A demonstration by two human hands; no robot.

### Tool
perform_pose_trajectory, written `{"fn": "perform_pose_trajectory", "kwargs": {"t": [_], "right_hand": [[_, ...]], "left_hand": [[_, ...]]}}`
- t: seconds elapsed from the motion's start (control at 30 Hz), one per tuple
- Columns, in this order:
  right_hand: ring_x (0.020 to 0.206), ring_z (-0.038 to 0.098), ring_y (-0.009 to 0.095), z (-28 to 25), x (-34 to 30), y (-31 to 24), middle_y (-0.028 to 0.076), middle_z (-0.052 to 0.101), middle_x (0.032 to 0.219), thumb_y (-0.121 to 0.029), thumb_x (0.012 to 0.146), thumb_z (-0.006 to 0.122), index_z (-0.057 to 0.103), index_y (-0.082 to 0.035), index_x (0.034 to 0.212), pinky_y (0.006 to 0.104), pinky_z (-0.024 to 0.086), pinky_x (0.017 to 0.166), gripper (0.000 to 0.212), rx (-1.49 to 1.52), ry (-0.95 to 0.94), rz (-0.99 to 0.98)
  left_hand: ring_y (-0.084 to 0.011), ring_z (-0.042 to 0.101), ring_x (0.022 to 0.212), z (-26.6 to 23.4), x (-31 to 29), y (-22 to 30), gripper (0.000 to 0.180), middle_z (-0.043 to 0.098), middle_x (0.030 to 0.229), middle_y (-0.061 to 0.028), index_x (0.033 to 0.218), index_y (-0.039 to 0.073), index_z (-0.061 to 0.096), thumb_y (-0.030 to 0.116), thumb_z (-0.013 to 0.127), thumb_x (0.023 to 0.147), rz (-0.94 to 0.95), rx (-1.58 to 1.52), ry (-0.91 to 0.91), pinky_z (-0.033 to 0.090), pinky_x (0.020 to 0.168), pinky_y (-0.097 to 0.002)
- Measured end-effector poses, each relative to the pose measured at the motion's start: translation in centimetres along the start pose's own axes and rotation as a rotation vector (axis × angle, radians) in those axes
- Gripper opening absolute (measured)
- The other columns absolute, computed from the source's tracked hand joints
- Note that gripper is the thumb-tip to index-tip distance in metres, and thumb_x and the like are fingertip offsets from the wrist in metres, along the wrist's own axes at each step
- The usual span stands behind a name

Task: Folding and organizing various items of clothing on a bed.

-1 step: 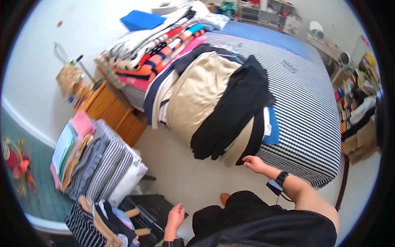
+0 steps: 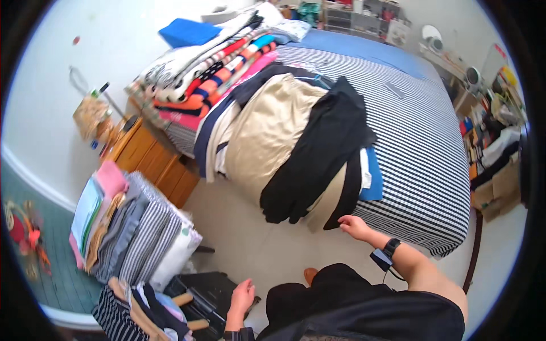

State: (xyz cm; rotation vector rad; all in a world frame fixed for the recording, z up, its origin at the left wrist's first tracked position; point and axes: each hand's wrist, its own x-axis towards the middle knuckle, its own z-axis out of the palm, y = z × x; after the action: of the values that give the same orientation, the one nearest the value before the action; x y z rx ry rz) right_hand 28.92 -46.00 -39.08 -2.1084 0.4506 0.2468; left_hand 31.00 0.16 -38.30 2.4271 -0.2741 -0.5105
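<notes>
My right hand [image 2: 355, 227] hangs in front of the bed's near edge, its loosely bent fingers apart and with nothing visible in them. Closest to its fingertips is the tapering lower end of a black garment [image 2: 345, 196]. My left hand [image 2: 243, 295] is low in front of me, fingers loosely curled, apparently holding nothing, beside a black case-like object [image 2: 213, 290]. Across the bed's near left side lie a black long garment [image 2: 321, 153] and a shiny beige garment [image 2: 267, 125]. Under them are navy and white pieces, and a blue one [image 2: 372, 176] sticks out at the right.
The bed [image 2: 421, 165] has a black-and-white checked cover. Folded blankets [image 2: 199, 85] are piled at its far left. A wooden drawer cabinet [image 2: 145, 150] stands left. Nearer is a stack of folded fabrics [image 2: 136, 227], with clothes and wooden hangers [image 2: 136, 312] below. Crowded shelves [image 2: 495, 136] line the right.
The view has shifted slightly, so the bed and clothes appear a little further left. Both hands keep nearly the same pose, and the garments look unmoved.
</notes>
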Motion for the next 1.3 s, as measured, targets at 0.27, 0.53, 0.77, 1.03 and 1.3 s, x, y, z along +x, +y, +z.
{"fn": "perform_pose_trajectory", "kwargs": {"t": [0.27,0.53,0.77,1.03,1.3], "right_hand": [[0.077,0.064,0.015,-4.6,-2.7,7.0,0.009,0.065,0.085,-0.013,0.085,0.057,0.056,0.003,0.109,0.0294,0.05,0.071,0.028,0.34,0.275,0.254],[0.08,0.063,0.014,-10.6,0.1,5.7,0.008,0.063,0.094,-0.012,0.088,0.056,0.055,0.001,0.114,0.0261,0.049,0.07,0.029,0.478,0.485,0.31],[0.085,0.063,0.014,-16.5,4.5,1.5,0.009,0.063,0.098,-0.015,0.09,0.055,0.053,0.001,0.116,0.0237,0.047,0.071,0.031,0.699,0.554,0.349],[0.084,0.051,0.011,-23.8,16.6,-1.9,0.011,0.054,0.112,-0.035,0.085,0.064,0.031,-0.003,0.138,0.0256,0.044,0.07,0.071,0.909,0.522,0.148],[0.114,0.052,0.031,-28.2,23.4,1.9,0.021,0.051,0.126,-0.025,0.075,0.068,0.034,-0.005,0.137,0.0392,0.042,0.094,0.073,0.091,0.467,0.149]], "left_hand": [[-0.0284,0.063,0.09,-0.1,17.3,12.1,0.033,0.062,0.102,-0.0195,0.112,0.001,0.058,0.015,0.06,0.083,0.319,0.046,-0.185,0.05,0.079,-0.0355],[-0.0372,0.05,0.11,3.4,37.4,28.8,0.043,0.052,0.118,-0.0227,0.119,-0.005,0.049,0.013,0.061,0.082,0.802,-0.021,-0.063,0.04,0.096,-0.0394],[-0.0406,0.049,0.112,7.2,45.1,39.7,0.052,0.051,0.121,-0.0264,0.123,-0.008,0.045,0.015,0.062,0.081,0.642,0.132,0.022,0.04,0.096,-0.0411],[-0.0306,0.059,0.101,6.8,39.6,43.9,0.038,0.061,0.108,-0.0195,0.118,-0.003,0.054,0.011,0.059,0.084,0.871,-0.121,-0.507,0.046,0.087,-0.0338],[-0.0251,0.06,0.088,13.7,32.3,44.5,0.033,0.061,0.096,-0.012,0.118,0.003,0.056,0.011,0.057,0.087,0.989,-0.064,-1.174,0.047,0.078,-0.0319]]}}
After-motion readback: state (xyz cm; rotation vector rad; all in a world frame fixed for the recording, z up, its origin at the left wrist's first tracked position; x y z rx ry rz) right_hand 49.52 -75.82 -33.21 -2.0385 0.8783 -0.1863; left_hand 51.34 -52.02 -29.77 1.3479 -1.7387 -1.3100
